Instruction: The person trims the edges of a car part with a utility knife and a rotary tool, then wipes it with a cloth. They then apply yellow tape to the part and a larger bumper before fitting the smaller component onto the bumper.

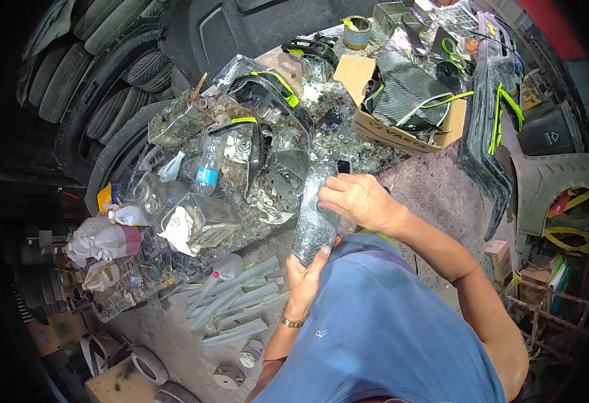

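Note:
A long, flat grey panel with a speckled surface (313,225) is held out in front of the blue shirt. My left hand (304,279) grips its lower end, thumb on top. Over its upper part lies my right hand (355,200), fingers bent and pressed together against the surface; anything under them is hidden. A small dark opening shows at the panel's top end. Just beyond the panel, dark curved parts with yellow-green tape (255,151) lie on the cluttered bench.
A cardboard box (398,140) with carbon-patterned pieces stands on the bench's far side. Left are a water bottle (207,173), a clear container (204,213) and jugs (116,240). Grey strips (237,302) lie on the floor. A long taped part (485,134) stands right.

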Demonstrator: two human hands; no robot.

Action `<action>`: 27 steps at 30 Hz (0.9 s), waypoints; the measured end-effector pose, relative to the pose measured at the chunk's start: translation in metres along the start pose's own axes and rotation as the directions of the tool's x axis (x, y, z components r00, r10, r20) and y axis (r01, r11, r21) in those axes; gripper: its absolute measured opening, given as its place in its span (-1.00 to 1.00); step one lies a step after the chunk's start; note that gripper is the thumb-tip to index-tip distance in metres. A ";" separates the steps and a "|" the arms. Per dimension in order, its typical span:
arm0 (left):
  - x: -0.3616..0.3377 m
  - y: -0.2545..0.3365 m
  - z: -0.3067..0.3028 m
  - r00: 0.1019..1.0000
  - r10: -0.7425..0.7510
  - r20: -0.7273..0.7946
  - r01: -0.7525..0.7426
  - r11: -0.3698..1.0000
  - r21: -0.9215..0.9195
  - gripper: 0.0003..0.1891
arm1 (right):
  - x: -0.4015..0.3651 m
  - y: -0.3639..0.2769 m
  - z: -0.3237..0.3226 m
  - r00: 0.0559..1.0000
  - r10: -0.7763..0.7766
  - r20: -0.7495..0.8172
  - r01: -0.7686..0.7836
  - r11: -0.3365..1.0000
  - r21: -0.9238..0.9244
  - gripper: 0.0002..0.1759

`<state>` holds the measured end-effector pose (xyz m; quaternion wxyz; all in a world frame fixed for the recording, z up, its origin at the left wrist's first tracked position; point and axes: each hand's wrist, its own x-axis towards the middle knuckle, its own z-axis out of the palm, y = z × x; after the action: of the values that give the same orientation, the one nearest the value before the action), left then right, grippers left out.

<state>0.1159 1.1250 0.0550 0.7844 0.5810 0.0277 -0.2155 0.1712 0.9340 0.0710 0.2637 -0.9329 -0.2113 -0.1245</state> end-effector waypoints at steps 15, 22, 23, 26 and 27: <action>0.001 -0.011 -0.004 0.992 -0.072 -0.100 0.034 0.938 -0.346 -0.69 | -0.062 0.038 0.034 0.659 0.752 0.014 -0.418 0.350 0.839 -0.79; 0.003 -0.019 -0.009 0.993 -0.107 -0.050 0.078 0.912 -0.404 -0.63 | -0.081 0.023 0.052 0.480 0.733 0.482 -0.513 -0.211 0.832 -0.57; 0.004 -0.022 -0.009 0.995 -0.097 -0.030 0.076 0.909 -0.410 -0.61 | -0.082 0.023 0.053 0.475 0.738 0.479 -0.507 -0.214 0.835 -0.57; 0.005 -0.027 -0.012 0.995 -0.091 0.028 0.095 0.914 -0.394 -0.52 | -0.076 0.025 0.051 0.669 0.548 0.502 -0.281 -0.439 0.853 -0.69; 0.006 -0.028 -0.013 0.994 -0.091 0.057 0.106 0.920 -0.376 -0.46 | -0.073 0.025 0.051 0.668 0.554 0.497 -0.274 -0.439 0.856 -0.69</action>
<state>0.1132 1.1288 0.0238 0.8704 0.4122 0.0826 -0.2565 0.1243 0.9182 -0.0075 0.9060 -0.3609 0.1914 0.1109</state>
